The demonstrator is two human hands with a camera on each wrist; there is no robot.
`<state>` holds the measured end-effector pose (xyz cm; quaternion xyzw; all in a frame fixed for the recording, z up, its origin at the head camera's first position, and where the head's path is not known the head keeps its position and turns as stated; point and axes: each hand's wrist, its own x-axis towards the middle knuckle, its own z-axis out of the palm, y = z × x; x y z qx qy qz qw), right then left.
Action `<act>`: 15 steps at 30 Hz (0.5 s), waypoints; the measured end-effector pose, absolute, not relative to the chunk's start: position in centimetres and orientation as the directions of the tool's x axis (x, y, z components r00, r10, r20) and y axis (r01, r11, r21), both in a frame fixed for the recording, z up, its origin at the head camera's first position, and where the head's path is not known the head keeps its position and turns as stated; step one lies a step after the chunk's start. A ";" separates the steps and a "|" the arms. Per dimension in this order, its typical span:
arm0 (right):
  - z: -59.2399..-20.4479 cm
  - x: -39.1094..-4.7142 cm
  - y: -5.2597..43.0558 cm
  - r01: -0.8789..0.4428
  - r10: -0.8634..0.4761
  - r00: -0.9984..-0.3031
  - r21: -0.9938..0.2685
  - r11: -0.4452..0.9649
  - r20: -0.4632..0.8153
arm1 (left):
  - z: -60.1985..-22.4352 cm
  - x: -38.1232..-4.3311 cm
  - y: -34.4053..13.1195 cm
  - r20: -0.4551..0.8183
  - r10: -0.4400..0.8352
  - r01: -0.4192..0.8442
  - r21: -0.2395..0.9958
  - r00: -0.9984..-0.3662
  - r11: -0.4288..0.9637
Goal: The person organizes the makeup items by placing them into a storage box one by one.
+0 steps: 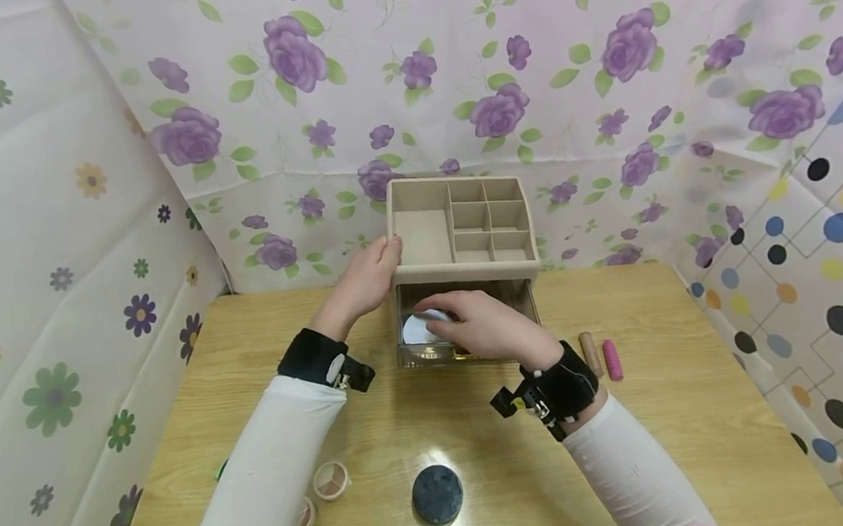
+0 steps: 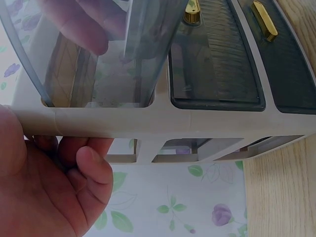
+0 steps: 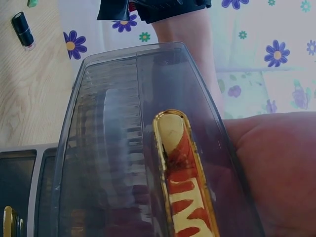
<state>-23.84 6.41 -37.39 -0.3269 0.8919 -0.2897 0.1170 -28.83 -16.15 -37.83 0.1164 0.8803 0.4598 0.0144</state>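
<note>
Sleeves [image 1: 260, 478], 2, white; left hand [image 1: 361, 283] grips organiser [image 1: 467, 272] side, seemingly for steadiness; right hand [image 1: 490, 324] pinches disc [image 1: 421, 330] inside open drawer [image 1: 416, 355].

In head view, our left forearm [image 1: 259, 469] lies from 7 o'clock, pointing toward 1. Our left hand [image 1: 363, 281] sits near centre, toward 9 o'clock, fingers curled in grip; left wrist view shows it at 8 o'clock. Our right forearm [image 1: 627, 466] lies from 5 o'clock, pointing toward 11. Our right hand [image 1: 481, 324] sits toward 4 o'clock, turned toward 10, back upward, thumb and index finger pinching. We wear white sleeves [image 1: 296, 420], black wristbands [image 1: 308, 356] on both arms.
</note>
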 end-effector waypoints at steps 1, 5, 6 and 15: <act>-37.4 -23.9 6.4 -0.514 -0.650 -0.759 -0.593 0.619 -0.020 | -37.8 -28.8 -16.1 0.082 0.219 0.193 0.811 -0.972 0.552; -37.4 -23.9 6.4 -0.501 -0.643 -0.765 -0.598 0.626 -0.031 | -37.6 -28.8 -16.1 0.080 0.224 0.194 0.812 -0.971 0.551; -37.4 -23.9 6.4 -0.499 -0.641 -0.767 -0.599 0.626 -0.031 | -37.6 -28.8 -16.1 0.080 0.226 0.195 0.812 -0.971 0.550; -37.6 -23.7 6.2 -0.512 -0.611 -0.790 -0.602 0.613 0.048 | -37.7 -28.7 -16.1 0.068 0.223 0.183 0.813 -0.973 0.553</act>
